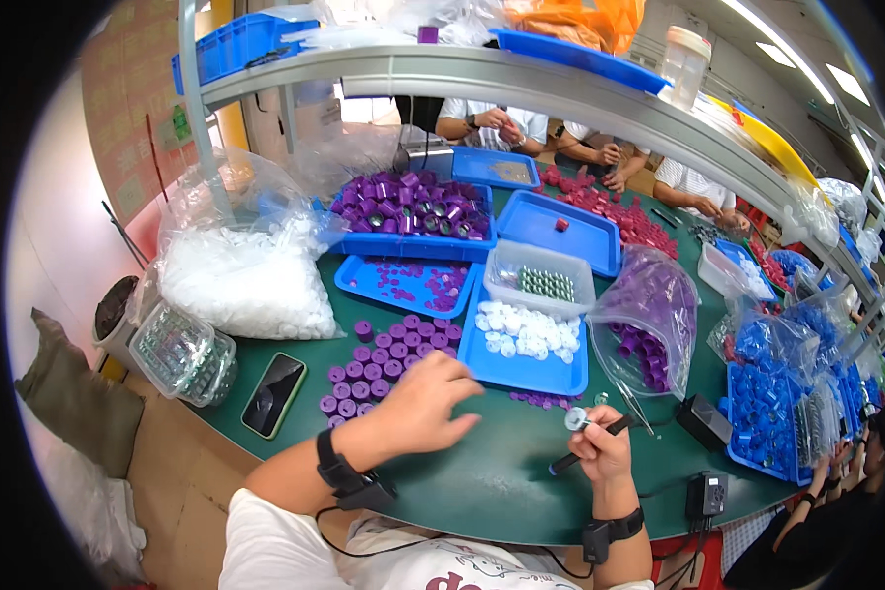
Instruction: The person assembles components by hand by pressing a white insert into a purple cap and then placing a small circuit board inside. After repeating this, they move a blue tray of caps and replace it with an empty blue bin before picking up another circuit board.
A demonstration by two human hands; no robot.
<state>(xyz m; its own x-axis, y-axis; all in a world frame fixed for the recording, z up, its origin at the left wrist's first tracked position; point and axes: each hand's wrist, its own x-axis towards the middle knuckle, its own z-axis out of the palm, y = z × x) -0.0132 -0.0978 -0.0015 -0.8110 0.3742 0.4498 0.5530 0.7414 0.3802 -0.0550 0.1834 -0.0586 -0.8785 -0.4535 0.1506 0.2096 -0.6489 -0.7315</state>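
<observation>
Small white disc (pixel 577 419) held above the table (pixel 492 477).
Right hand (pixel 605 450): fingertips closed on the disc, near the blue tray (pixel 523 379). Left hand (pixel 425 405): thumb and fingers apart, beside purple caps (pixel 373 371).

A: What is the left hand (pixel 425 401) hiding?
B: It is overlapping the edge of the purple caps (pixel 388 349), so how many are lying beneath is escaping me.
A: And the right hand (pixel 605 452)?
B: Its fingers are masking part of the pale round part (pixel 576 419) and the middle of the black tool (pixel 566 462).
A: What about the co-workers (pixel 501 126) opposite?
B: The shelf beam (pixel 442 65) is concealing their heads.
A: Anything being cropped?
B: The lower edge is cutting off the white shirt (pixel 403 565); dark rim is swallowing some of the person in black (pixel 806 539).
A: Those purple specks (pixel 546 400)?
B: They're looking too small to identify.
</observation>
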